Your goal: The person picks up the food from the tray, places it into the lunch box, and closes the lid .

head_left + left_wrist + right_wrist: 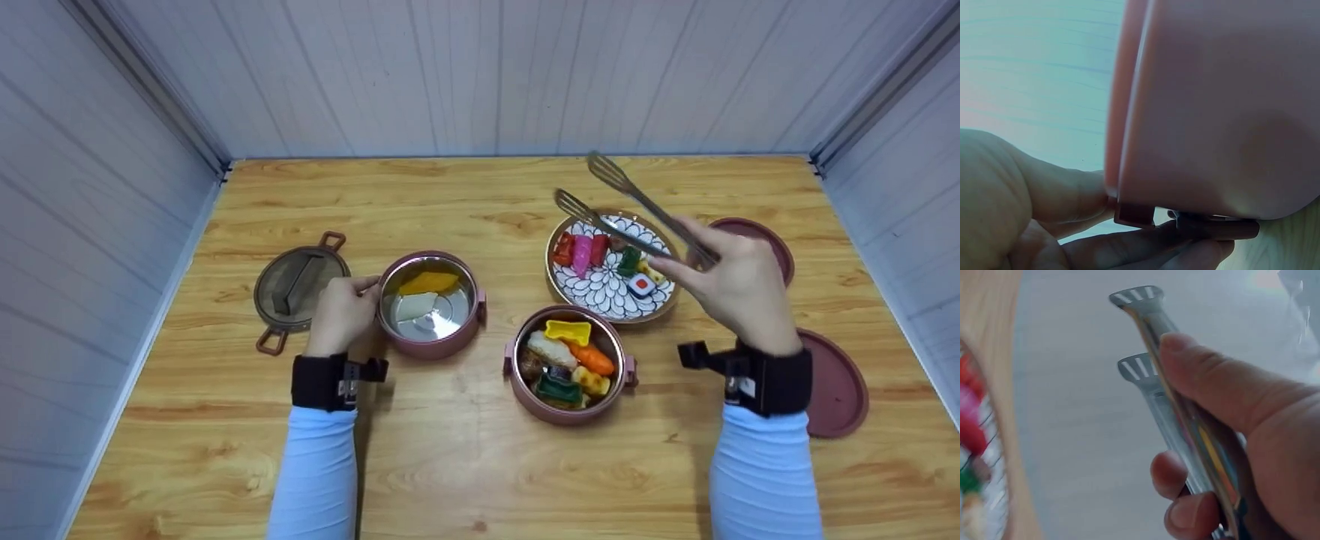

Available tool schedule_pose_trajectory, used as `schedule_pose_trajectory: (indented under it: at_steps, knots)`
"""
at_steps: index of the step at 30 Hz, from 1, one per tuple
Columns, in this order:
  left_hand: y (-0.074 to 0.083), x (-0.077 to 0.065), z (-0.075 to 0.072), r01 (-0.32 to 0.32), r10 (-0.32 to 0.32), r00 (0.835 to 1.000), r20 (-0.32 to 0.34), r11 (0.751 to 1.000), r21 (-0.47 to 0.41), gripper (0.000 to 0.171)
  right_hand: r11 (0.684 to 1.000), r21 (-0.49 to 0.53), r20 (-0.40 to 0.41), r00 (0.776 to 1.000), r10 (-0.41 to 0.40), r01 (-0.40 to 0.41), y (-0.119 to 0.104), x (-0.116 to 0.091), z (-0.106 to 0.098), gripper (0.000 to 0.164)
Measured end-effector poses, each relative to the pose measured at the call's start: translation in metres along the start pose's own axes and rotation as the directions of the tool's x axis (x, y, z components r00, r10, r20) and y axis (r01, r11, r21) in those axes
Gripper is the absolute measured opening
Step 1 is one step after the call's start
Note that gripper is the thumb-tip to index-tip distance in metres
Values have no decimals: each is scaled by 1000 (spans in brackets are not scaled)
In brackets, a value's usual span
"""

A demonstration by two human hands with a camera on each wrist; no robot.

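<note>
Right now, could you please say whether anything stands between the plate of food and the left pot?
Nothing visible blocks the direct line from the plate to the left pot; the filled pot sits to the line's near side.

The head view looks forward and down from above the near side of the counter [465,480], far enough back to include the far wall [465,75]. The left wrist view, rolled sideways, sits close against the left pink pot [1224,112]. The right wrist view, also rolled, looks closely along the tongs [1213,455]. Head and left wrist share that pot; head and right wrist share the tongs and plate [604,296].
</note>
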State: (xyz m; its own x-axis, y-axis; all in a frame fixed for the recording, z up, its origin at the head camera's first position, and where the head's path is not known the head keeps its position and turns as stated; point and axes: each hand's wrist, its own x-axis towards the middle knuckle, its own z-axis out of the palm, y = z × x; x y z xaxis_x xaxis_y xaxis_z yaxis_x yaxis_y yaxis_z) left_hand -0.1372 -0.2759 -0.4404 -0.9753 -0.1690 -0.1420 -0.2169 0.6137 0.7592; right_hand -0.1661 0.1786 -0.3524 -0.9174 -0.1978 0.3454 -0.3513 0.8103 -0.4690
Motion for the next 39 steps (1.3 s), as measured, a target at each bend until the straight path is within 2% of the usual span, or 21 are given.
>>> schedule_pose_trajectory:
  at_steps: [3,5,9,15,18,27,35,39]
  knots:
    - [-2,-1,-1,2,-2,1000,-1,1000,5,33,993,-22,49,992,116,-115,21,-15,10,64]
    - [-3,-1,-1,5,-5,1000,-6,1000,9,33,986,-36,96,981,168,-165,32,-23,17,67]
    - [-2,-1,0,5,-5,1000,-8,1000,8,33,973,-85,161,961,226,-215,41,-33,26,69]
    - [-3,-2,0,8,-8,1000,-10,1000,10,33,957,-136,214,936,281,-256,36,-35,35,74]
    - [-3,-2,0,6,-6,1000,-9,1000,7,33,951,-167,210,933,292,-260,34,-34,36,74]
    - [-1,0,1,-6,6,1000,5,1000,4,34,928,-227,196,920,339,-294,32,-36,27,53]
    - [0,0,0,-20,20,1000,-11,999,28,33,939,-218,134,945,299,-266,34,-38,25,43]
    - [0,1,0,-21,21,1000,-10,999,31,33,929,-219,128,935,332,-300,37,-37,23,43]
